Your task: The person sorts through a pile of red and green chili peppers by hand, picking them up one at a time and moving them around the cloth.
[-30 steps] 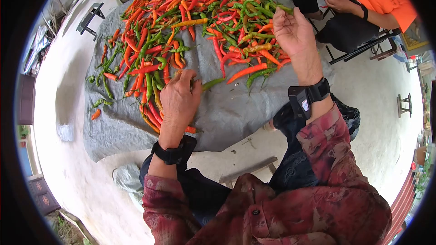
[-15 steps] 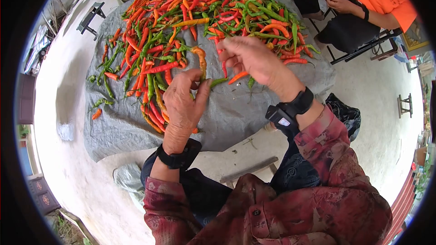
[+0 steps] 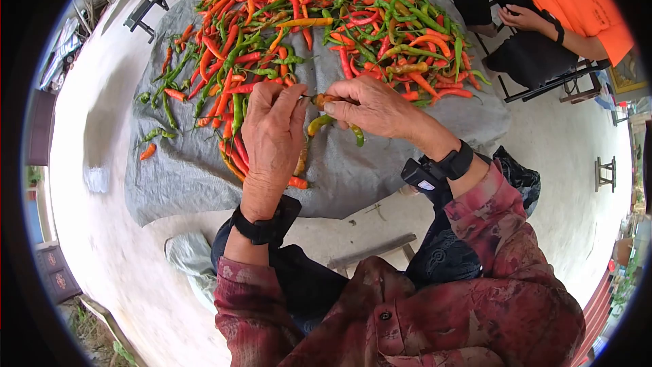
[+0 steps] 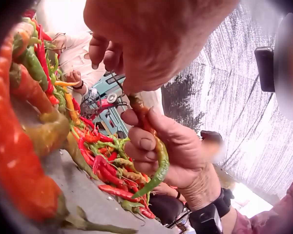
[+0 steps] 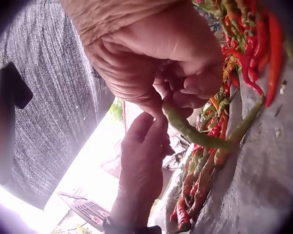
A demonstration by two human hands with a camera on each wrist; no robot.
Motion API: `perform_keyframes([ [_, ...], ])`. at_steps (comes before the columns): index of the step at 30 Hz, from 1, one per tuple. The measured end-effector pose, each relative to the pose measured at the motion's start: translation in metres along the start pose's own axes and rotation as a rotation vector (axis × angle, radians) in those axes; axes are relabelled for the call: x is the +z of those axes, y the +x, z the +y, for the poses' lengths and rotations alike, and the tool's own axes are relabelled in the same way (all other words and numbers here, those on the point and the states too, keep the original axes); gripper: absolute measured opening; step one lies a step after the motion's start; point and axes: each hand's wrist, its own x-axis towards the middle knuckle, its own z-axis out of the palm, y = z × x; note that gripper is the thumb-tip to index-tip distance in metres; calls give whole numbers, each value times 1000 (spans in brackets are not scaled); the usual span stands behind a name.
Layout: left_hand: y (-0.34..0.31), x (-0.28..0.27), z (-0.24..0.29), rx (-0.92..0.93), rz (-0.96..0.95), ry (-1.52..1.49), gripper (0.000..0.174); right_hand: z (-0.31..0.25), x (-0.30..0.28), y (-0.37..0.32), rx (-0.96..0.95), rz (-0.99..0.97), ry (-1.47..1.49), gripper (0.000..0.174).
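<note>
Grey sheet (image 3: pixel 339 183) | right hand (image 3: pixel 377 105): grips mottled pepper (image 4: pixel 162 163) | left hand (image 3: pixel 273 129): pinches its stem (image 3: pixel 309 97)

R hand (image 5: pixel 156 53) grips grn pepper (image 5: pixel 193 133); L hand (image 5: pixel 142 165) beside; red peppers (image 5: pixel 275 58) on gry sheet (image 5: pixel 271 180).

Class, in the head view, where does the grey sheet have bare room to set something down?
The grey sheet is bare at front right, below the right hand, and at front left, below the small orange pepper. Crowded: the far pepper heap.
</note>
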Motion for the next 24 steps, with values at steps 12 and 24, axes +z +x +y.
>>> perform_keyframes([
  [12,-2,3,-6,256,-163,192,11,3,-5,-8,-24,96,-98,22],
  [24,-1,5,-6,207,-237,136,10,11,-23,-27,34,89,-249,20],
])
